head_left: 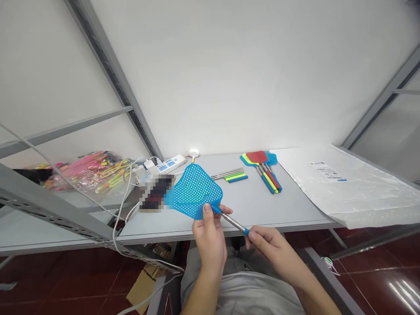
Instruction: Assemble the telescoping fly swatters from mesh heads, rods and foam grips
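Blue swatter (200, 192), held two-handed
Left grip (210, 225) pinches the head's base (215, 208); right grip (267, 245) clasps the handle (247, 232); other swatters (257, 156) lie on the surface (256, 210) beyond.

I see grey on grey: a light grey top (256, 293), loose and softly creased in front, with grey trousers (196, 267) below (a shade darker, to my eye, and wrinkled too). Both forearms (203, 286) are bare, as are the left hand (211, 238) and right hand (272, 248).
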Motion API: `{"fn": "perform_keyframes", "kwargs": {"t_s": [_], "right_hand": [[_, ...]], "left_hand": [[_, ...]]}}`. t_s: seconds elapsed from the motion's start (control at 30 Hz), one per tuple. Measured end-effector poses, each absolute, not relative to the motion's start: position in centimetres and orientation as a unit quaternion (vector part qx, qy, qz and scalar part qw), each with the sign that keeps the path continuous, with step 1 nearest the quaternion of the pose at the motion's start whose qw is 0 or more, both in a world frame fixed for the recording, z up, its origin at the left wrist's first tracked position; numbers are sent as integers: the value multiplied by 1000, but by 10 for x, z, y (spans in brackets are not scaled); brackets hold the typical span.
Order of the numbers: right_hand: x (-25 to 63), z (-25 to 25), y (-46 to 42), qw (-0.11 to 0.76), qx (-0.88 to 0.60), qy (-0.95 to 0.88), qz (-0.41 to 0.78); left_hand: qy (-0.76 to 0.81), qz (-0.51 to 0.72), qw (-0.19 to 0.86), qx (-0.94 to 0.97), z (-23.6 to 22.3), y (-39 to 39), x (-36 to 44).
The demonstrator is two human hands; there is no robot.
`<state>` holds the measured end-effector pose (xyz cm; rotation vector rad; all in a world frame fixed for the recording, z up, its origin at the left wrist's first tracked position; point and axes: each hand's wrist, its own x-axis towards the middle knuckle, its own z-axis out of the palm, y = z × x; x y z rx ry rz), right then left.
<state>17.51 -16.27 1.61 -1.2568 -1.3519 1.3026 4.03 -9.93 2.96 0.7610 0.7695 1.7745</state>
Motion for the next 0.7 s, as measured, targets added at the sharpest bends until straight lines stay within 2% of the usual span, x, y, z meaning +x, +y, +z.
{"fn": "perform_keyframes", "kwargs": {"t_s": [0.1,0.17,0.23,0.33,0.43,0.57,0.7], "right_hand": [[174,8,-161,422,-429,-449,661],[169,4,-161,429,-418,-432,674],[165,3,-161,448,-453,-454,624],[162,6,-163,482,-542,-506,467],[166,7,-164,467,-591,-558,348],[171,10,-164,434,-585,-615,302],[167,11,-165,440,-562,-635,296]], "left_hand": [[313,724,524,322,31,-100,39],[304,718,540,317,30,-98,37],[303,703,558,321,27,-96,35],[318,661,595,329,20,-93,36],[327,659,602,312,14,-94,41],[330,655,596,327,13,-99,47],[336,628,600,364,15,-105,48]]}}
